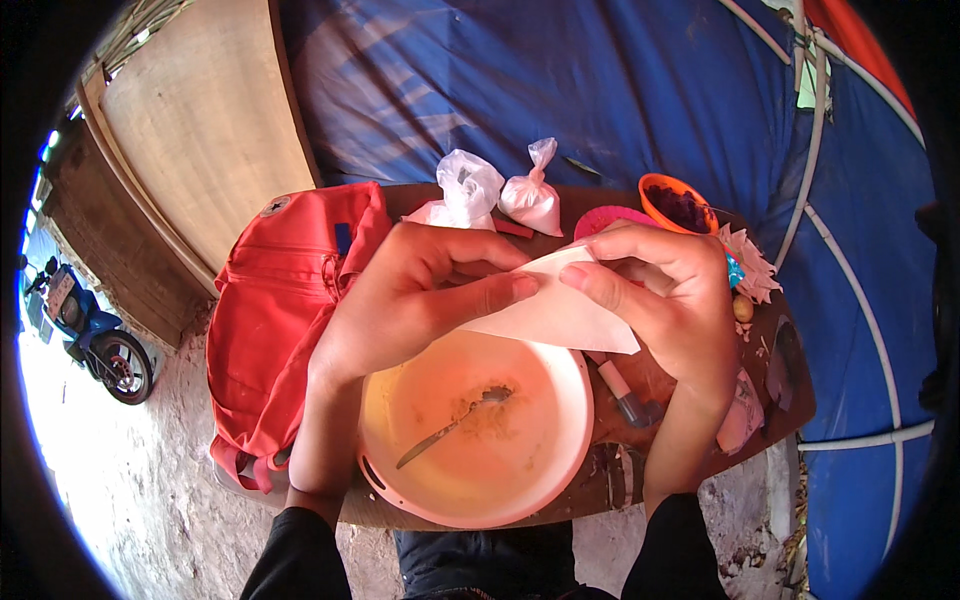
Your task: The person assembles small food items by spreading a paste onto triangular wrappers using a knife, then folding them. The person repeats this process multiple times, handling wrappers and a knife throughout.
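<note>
Above a wide pale basin (572, 420), I hold a thin white folded sheet (560, 318) with a pointed, triangular outline; whether it is paper or a food wrapper I cannot tell. My left hand (425, 295) pinches its upper left edge between thumb and fingers. At the upper right part, my right hand (668, 295) grips it the same way, the thumb pressed on its face. Both thumbs lie close together near the top. Inside the basin rests a metal spoon (440, 437), its bowl end in some brownish residue.
A red backpack (275, 330) lies left on the brown table (640, 445). Behind my hands are a knotted plastic bag of white stuff (532, 203), another plastic bag (468, 190) and an orange bowl (648, 208) with dark purple contents. A small grey-capped bottle (622, 393) lies right of the basin.
</note>
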The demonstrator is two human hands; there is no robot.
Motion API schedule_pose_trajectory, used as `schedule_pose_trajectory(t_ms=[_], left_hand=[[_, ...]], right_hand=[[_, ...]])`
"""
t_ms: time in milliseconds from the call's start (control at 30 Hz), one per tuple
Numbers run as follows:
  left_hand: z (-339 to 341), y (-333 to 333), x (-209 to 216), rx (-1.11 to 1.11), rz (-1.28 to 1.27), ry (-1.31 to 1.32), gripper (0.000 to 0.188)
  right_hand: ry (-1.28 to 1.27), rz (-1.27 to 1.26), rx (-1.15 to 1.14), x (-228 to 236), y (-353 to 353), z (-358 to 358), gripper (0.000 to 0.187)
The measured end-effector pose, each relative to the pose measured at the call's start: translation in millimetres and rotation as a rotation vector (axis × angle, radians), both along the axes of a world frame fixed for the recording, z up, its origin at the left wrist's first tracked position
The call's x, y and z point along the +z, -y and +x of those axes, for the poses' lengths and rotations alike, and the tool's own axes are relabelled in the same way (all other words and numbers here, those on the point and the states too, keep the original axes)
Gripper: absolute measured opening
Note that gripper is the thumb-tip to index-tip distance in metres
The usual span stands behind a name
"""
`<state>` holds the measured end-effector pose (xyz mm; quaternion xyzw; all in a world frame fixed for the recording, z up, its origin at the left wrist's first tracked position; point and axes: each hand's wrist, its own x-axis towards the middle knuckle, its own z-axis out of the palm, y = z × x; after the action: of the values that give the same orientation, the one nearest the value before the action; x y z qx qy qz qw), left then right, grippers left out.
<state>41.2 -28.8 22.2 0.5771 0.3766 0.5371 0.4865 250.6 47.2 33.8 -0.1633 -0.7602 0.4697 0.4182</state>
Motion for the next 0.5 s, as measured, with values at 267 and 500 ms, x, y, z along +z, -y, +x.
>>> schedule_pose_trajectory(t_ms=[267, 500], left_hand=[[3.5, -8.4, -7.3, 0.177, 0.118, -0.075, 0.023], [0.1, -8.0, -4.7, 0.112, 0.037, -0.053, 0.025]], right_hand=[[-0.072, 0.017, -0.095, -0.1, -10.4, -3.0, 0.018], [-0.005, 0.164, -0.147, -9.4, -10.1, -12.5, 0.021]])
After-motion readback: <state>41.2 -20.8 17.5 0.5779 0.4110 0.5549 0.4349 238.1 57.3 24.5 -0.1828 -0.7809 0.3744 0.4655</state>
